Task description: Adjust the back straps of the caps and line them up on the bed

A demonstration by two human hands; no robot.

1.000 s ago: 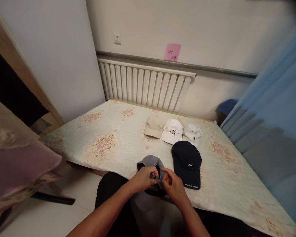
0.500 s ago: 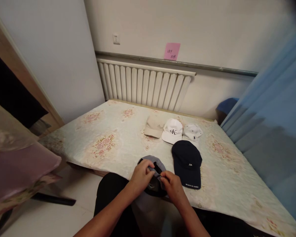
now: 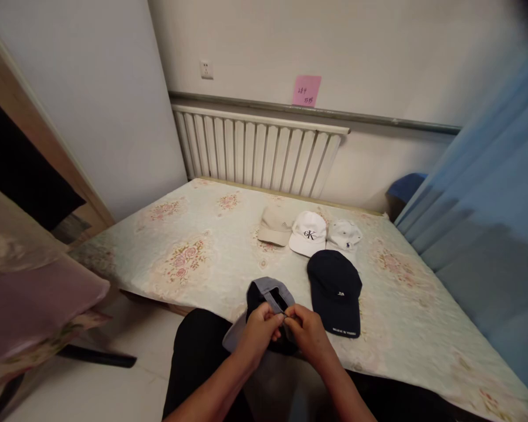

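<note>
A grey baseball cap is at the near edge of the bed, its back opening and strap turned up toward me. My left hand pinches the strap from the left, and my right hand pinches it from the right; the fingertips almost meet. The fingers hide the strap's fastening. Just right of my right hand lies a navy cap, brim toward me. Behind it rest a beige cap, a white cap with black letters and a white cap with a small dark logo.
The flowered sheet covers the bed. A white radiator runs along the wall behind it. A blue curtain hangs on the right, and a cloth-covered chair stands at left.
My left hand has slid down and right along the strap, toward my right hand. The grey cap has turned, so its brim now shows at the lower left.
</note>
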